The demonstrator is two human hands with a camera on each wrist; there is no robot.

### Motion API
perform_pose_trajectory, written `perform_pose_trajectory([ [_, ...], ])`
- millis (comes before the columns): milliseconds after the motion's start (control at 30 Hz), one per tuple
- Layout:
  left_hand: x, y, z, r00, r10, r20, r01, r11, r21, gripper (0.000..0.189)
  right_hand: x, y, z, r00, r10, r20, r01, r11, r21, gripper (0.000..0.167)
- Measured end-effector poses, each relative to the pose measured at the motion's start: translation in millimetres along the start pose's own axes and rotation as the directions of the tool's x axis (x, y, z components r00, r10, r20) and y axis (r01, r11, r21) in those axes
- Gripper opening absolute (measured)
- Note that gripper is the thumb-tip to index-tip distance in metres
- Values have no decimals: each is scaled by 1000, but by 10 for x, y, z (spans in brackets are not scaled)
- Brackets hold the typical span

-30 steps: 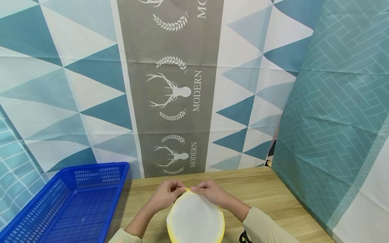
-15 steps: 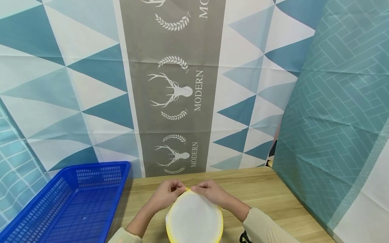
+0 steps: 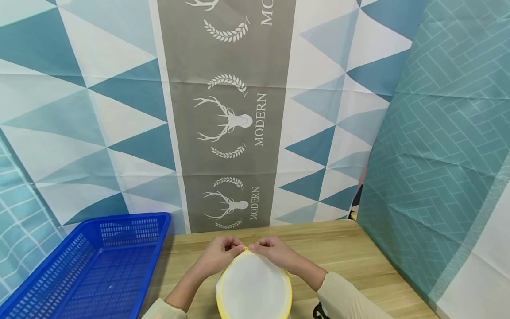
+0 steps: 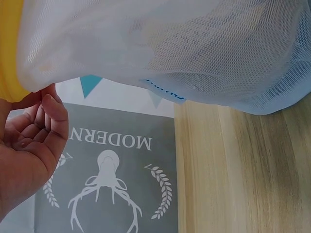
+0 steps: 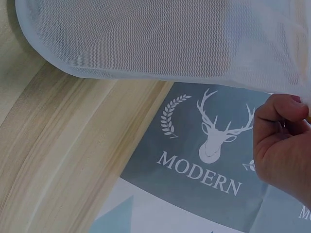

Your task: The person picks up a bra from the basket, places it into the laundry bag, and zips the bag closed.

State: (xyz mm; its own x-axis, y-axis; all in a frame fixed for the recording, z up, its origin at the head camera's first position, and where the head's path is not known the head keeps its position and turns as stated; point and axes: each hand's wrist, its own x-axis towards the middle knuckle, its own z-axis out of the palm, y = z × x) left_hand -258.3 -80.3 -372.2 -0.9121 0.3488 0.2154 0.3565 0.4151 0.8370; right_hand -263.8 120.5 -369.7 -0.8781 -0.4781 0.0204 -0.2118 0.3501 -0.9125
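A white mesh laundry bag (image 3: pixel 255 285) with a round top and yellow edging stands on the table at the bottom middle of the head view. At the far end of its edging, my left hand (image 3: pixel 219 256) pinches the yellow trim between thumb and forefinger. Close beside it, the thumb and fingers of my right hand (image 3: pixel 276 254) pinch the same part. In the left wrist view the mesh side (image 4: pixel 204 53) hangs over the wood, with a small blue-lettered tag (image 4: pixel 165 91). What exactly each fingertip grips is too small to tell.
To the left stands a blue perforated plastic basket (image 3: pixel 159 248). Behind the wooden table (image 3: pixel 318 235) hangs a patterned cloth (image 3: pixel 223 159), with a teal cloth (image 3: pixel 434 164) along the right side. A small black object (image 3: pixel 320 311) lies by the right sleeve.
Both hands keep their pinch at the far end of the edging, nearly still. The bag's round top has shifted slightly to the left.
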Motion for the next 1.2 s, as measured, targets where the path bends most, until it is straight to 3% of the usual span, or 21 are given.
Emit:
perform_pose_trajectory([
  [1200,38,21,-16,999,-16,33,16,1000,-24,18,-25,-32,-86,998,52,33,-54,997,58,33],
])
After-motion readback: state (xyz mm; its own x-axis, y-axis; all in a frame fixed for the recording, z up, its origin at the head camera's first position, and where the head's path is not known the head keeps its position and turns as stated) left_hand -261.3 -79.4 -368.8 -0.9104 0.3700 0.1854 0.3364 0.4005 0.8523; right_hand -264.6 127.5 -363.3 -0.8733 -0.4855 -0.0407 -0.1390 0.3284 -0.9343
